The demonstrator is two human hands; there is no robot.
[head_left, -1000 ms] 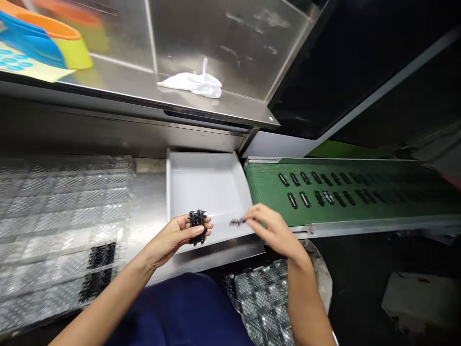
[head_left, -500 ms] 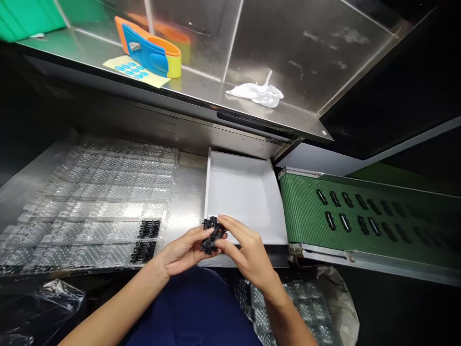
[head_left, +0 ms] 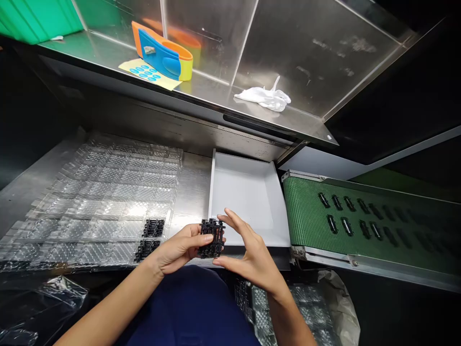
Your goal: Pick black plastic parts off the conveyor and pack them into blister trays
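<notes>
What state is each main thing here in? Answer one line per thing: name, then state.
Black bundle, pieces held side by side
Left hand, closed on the black bundle
Right hand, thumb and fingers spread at the bundle
Clear tray at left, two pockets filled with dark pieces
White bin, open-topped
Green belt, carrying two rows of parts
White scrap, crumpled
Coloured band, curled into a loop

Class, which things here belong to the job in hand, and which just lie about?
Likely in the job:
bundled black plastic parts in the left hand;
rows of black parts on the ribbed green belt;
clear plastic compartmented tray.

Seemingly lying about:
crumpled white glove-like item;
curved orange, blue and yellow band;
pale yellow sheet with blue ovals.
</notes>
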